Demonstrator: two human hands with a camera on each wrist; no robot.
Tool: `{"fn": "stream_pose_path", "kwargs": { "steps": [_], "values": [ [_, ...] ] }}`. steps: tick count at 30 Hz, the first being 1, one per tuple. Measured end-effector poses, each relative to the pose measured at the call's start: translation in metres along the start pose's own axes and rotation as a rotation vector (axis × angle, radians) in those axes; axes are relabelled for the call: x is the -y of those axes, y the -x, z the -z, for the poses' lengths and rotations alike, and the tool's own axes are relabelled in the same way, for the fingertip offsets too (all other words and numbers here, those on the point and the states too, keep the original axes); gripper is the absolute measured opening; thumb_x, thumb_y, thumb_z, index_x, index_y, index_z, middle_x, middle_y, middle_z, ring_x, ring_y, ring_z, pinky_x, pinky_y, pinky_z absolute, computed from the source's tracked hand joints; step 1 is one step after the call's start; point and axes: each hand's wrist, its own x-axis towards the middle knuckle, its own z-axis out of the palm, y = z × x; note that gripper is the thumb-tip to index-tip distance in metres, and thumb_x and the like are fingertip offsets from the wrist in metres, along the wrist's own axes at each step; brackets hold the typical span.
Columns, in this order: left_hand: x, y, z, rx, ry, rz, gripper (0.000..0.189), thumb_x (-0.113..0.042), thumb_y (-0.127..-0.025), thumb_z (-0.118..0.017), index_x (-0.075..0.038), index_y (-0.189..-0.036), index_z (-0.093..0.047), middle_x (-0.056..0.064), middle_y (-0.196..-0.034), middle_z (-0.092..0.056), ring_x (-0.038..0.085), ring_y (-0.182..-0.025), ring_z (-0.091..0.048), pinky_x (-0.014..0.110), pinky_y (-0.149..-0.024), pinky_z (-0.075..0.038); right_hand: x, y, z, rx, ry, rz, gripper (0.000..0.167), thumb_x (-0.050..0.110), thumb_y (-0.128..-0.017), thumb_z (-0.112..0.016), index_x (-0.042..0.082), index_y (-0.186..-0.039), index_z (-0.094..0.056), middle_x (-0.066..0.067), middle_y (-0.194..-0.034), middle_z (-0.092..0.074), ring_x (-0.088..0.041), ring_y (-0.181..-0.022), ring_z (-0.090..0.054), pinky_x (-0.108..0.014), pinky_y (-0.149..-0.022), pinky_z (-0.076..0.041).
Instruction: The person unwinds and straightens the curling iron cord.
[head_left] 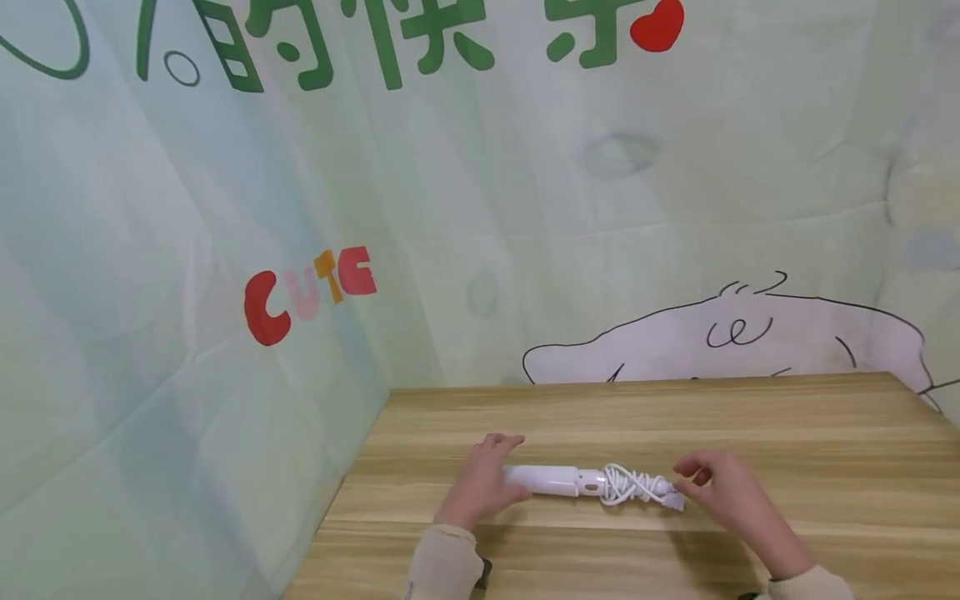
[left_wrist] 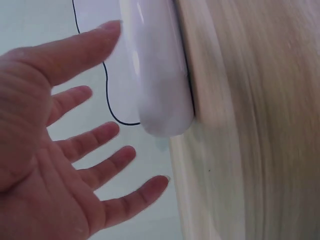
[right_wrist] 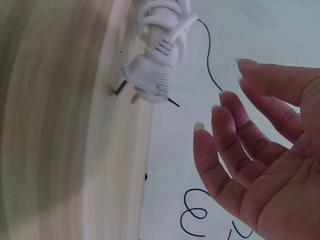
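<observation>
A white tube-shaped electrical appliance (head_left: 546, 480) lies lengthwise on the wooden table, its exact kind not plain. White cord (head_left: 628, 485) is wound in loops at its right end, and a plug (right_wrist: 150, 75) with metal pins sticks out there. My left hand (head_left: 483, 483) is around the left end, thumb and fingers spread; the left wrist view shows this hand (left_wrist: 60, 150) beside the rounded end (left_wrist: 167, 110), gripping nothing. Near the plug is my right hand (head_left: 723, 492), fingers loosely bent. In the right wrist view that hand (right_wrist: 260, 155) is apart from the plug and holds nothing.
The wood-grain table (head_left: 645, 425) reaches back to a pale green printed cloth (head_left: 465, 208). On the cloth are green characters, a red heart (head_left: 657, 25), the coloured word CUTE and a line-drawn white figure (head_left: 675, 342). The table's left edge runs close along the cloth.
</observation>
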Motion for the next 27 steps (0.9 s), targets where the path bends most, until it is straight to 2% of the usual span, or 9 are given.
{"fn": "stream_pose_path", "kwargs": {
  "steps": [8,15,22,27],
  "values": [
    [0.002,0.002,-0.009,0.04,-0.008,0.026,0.077,-0.022,-0.07,-0.09,-0.008,-0.138,-0.056,0.016,-0.136,-0.052,0.037,-0.121,-0.049,0.051,-0.098,-0.044,-0.005,0.004,-0.014,0.024,0.004,0.026,0.011,0.005,-0.074,-0.083,0.008,-0.079,-0.073,0.004,-0.074,-0.059,-0.008,-0.065,-0.05,-0.025,-0.055,-0.043],
    [0.003,0.006,-0.023,0.078,-0.029,0.025,0.071,-0.02,-0.071,-0.086,-0.01,-0.136,-0.058,0.01,-0.136,-0.056,0.035,-0.122,-0.052,0.051,-0.101,-0.042,-0.013,0.01,-0.032,0.102,0.013,0.029,0.015,0.01,-0.071,-0.085,0.012,-0.08,-0.074,0.004,-0.078,-0.055,-0.009,-0.067,-0.048,-0.025,-0.058,-0.044],
    [0.0,0.003,-0.024,0.088,-0.085,0.011,0.06,-0.02,-0.07,-0.084,-0.013,-0.127,-0.066,0.006,-0.126,-0.063,0.03,-0.116,-0.056,0.048,-0.099,-0.042,-0.011,0.007,-0.039,0.079,0.063,0.015,0.016,0.006,-0.069,-0.085,0.016,-0.074,-0.072,0.004,-0.079,-0.053,-0.011,-0.071,-0.051,-0.029,-0.064,-0.047],
    [0.001,0.002,-0.02,0.101,-0.102,0.011,0.054,-0.029,-0.069,-0.087,-0.02,-0.12,-0.072,-0.002,-0.108,-0.063,0.02,-0.101,-0.055,0.043,-0.089,-0.044,-0.011,0.004,-0.041,0.091,0.042,0.098,0.015,0.002,-0.072,-0.083,0.014,-0.074,-0.073,0.004,-0.078,-0.054,-0.005,-0.069,-0.049,-0.026,-0.062,-0.046]
  ]
}}
